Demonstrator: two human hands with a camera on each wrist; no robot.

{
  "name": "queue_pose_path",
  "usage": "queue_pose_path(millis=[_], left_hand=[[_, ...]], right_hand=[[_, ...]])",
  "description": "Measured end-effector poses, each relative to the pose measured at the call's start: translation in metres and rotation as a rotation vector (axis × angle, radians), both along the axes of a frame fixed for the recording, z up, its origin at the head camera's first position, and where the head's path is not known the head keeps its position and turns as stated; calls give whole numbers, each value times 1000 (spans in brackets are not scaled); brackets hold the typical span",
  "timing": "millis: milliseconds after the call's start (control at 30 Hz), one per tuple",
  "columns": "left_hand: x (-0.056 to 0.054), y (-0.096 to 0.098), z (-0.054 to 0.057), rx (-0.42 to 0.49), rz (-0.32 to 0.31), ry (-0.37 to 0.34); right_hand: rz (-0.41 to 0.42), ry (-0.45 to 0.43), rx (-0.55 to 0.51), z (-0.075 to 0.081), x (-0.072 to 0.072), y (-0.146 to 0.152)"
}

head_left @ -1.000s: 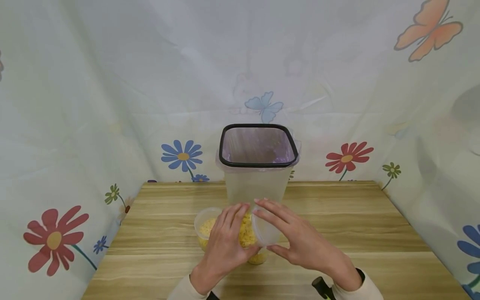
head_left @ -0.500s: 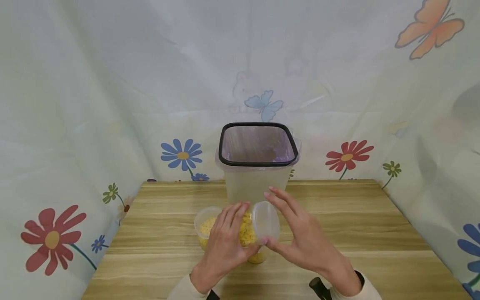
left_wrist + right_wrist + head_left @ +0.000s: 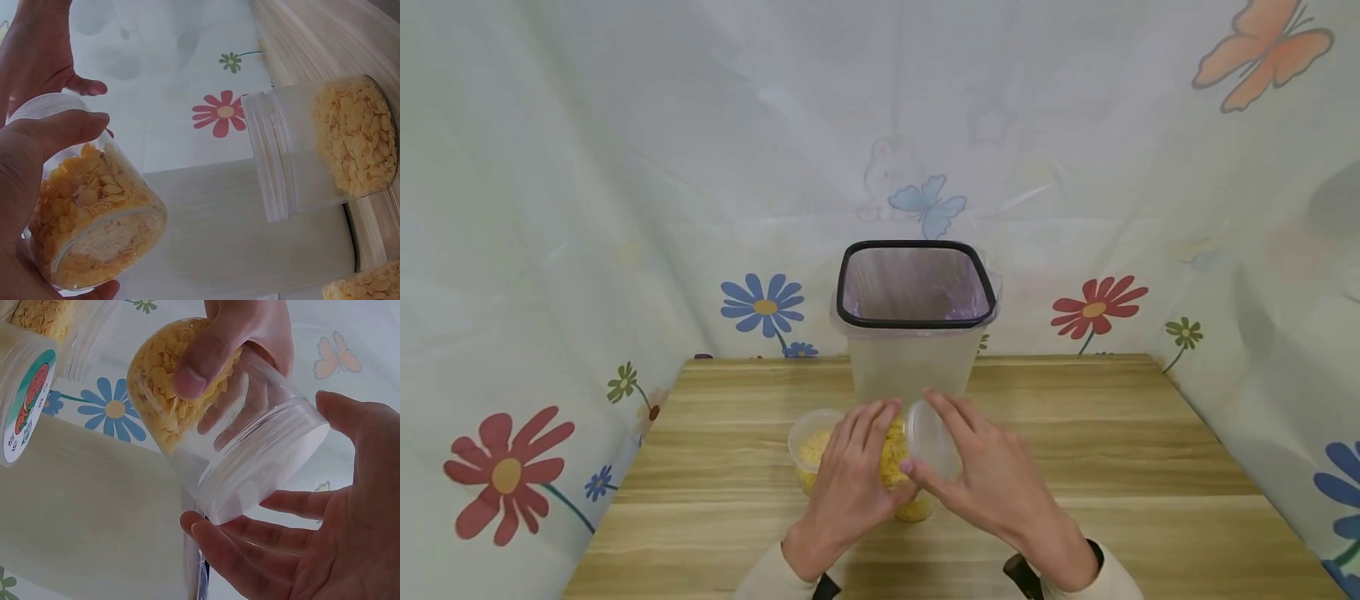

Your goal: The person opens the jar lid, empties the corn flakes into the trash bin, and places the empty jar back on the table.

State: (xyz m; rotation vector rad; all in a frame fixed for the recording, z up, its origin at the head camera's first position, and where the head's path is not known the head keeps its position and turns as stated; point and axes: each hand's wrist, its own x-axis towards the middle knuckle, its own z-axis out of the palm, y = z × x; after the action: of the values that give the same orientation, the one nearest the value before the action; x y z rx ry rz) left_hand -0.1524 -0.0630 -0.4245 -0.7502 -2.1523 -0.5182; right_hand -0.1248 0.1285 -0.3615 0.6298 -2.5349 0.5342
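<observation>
My left hand (image 3: 850,492) grips a clear plastic jar (image 3: 103,206) of yellow flakes, tipped on its side over the table. The flakes have slid toward the jar's base, as the right wrist view shows. A translucent screw lid (image 3: 269,475) covers the mouth, which faces right. My right hand (image 3: 1003,479) spans this lid, thumb at one edge and fingertips at the opposite edge. To the left of the held jar a second jar (image 3: 811,442) of flakes stands on the table. Another jar (image 3: 914,510) shows partly beneath the left hand.
Behind the hands, on the wooden table (image 3: 1075,433), stands a pale bin (image 3: 910,367) with a black rim and a plastic liner. A flower-printed curtain (image 3: 625,208) surrounds the table. In the right wrist view, one jar's lid carries a round green and red label (image 3: 31,403).
My right hand first spread away from the lid, baring it, then came back with its fingers closing in around it. My left hand and the jar stay nearly in place.
</observation>
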Motion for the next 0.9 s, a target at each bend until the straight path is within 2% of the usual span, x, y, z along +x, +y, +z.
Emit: queue_pose_path(millis=[100,333,667,900], left_hand=[[-1,0,1,-2,-2,-5],[-1,-1,2,-3,-6,-18],[1,-1,3,-8,-19,-63],[1,-1,4,-5,-22,-69]], right_hand=[[29,14,2,0,-2,2],[134,-16,19,1,-5,10],[344,26,12,3,-11,21],[425,17,39,3,-12,24]])
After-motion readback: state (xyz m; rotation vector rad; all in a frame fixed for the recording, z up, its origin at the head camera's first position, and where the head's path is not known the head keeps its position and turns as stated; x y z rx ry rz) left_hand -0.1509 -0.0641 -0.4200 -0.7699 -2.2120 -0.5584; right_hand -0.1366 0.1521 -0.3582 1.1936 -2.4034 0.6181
